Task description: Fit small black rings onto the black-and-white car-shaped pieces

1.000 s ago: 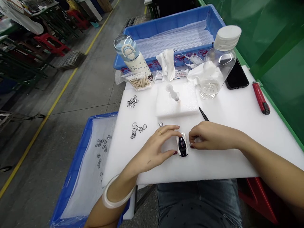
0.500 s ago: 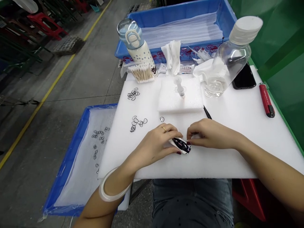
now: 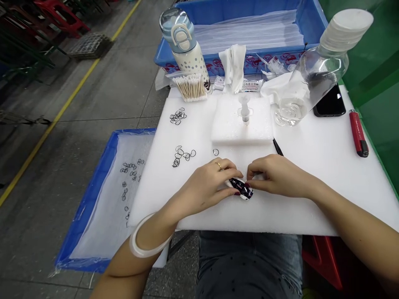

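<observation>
Near the front of the white foam board, my left hand grips a small glossy black-and-white oval piece between thumb and fingers. The fingers of my right hand are pinched together against the piece's right side. Something pale shows under them, too hidden to name. Just beyond the left hand lies a single thin black ring. Two loose clusters of similar rings lie farther left. A syringe stands upright in a foam block, with a dark slender tool beside it.
Along the back stand a flask, cotton swabs, and a clear bottle. A phone and red cutter lie right. Behind is a blue crate; lower left, a blue tray holds more rings.
The view has shifted slightly. The oval piece has turned a little in my left hand, showing more of its white end. My right fingers stay pinched at its side.
</observation>
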`<state>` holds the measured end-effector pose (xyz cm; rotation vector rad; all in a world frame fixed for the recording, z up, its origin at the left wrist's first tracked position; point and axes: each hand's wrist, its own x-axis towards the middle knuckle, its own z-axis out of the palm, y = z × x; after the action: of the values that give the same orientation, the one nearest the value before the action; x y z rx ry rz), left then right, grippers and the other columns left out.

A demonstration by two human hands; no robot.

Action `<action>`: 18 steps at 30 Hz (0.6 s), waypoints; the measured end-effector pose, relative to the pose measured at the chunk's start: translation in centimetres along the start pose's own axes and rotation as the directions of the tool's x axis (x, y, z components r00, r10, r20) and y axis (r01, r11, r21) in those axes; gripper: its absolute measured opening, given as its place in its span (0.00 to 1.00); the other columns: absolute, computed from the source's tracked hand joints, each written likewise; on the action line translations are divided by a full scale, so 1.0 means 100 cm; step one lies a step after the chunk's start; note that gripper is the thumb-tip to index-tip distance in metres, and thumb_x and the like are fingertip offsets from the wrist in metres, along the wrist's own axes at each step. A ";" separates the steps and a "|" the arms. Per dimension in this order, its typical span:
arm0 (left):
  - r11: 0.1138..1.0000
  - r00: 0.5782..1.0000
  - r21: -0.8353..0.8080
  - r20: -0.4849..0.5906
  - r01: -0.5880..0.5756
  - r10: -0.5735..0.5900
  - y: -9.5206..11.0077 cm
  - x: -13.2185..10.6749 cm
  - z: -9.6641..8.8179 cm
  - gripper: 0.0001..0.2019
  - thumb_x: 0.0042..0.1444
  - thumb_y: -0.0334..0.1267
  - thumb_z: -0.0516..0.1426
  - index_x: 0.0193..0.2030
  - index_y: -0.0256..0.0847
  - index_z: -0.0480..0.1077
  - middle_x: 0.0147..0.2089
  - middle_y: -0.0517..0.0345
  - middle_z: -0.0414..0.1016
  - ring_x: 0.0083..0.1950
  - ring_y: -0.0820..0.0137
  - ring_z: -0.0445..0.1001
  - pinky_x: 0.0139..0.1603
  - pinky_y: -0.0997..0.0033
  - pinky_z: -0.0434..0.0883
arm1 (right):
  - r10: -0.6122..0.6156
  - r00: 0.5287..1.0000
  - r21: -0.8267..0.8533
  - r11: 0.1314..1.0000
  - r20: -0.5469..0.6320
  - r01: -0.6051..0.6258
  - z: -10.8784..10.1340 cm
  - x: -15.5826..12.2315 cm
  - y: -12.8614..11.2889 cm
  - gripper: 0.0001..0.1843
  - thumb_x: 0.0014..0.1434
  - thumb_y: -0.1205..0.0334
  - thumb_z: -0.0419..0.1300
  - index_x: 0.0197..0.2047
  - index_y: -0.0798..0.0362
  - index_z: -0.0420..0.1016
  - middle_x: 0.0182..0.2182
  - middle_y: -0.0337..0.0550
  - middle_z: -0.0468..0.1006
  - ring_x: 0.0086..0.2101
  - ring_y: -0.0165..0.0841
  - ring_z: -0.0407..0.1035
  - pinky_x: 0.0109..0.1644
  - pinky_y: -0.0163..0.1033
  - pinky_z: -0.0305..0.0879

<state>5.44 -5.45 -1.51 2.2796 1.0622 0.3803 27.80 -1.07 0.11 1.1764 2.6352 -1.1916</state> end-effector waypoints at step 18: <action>1.000 1.000 0.004 -0.017 -0.013 0.013 0.001 0.001 0.001 0.11 0.61 0.38 0.61 0.49 0.39 0.72 0.47 0.53 0.72 0.48 0.62 0.71 0.47 0.60 0.71 | 0.070 0.998 -0.008 0.998 -0.004 -0.070 0.001 0.004 -0.002 0.08 0.59 0.57 0.63 0.33 0.52 0.80 0.25 0.37 0.76 0.25 0.26 0.61 0.30 0.35 0.50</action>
<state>5.60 -5.46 -1.50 2.2914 1.0577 0.4042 27.37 -1.01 0.08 1.2588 2.5758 -1.1673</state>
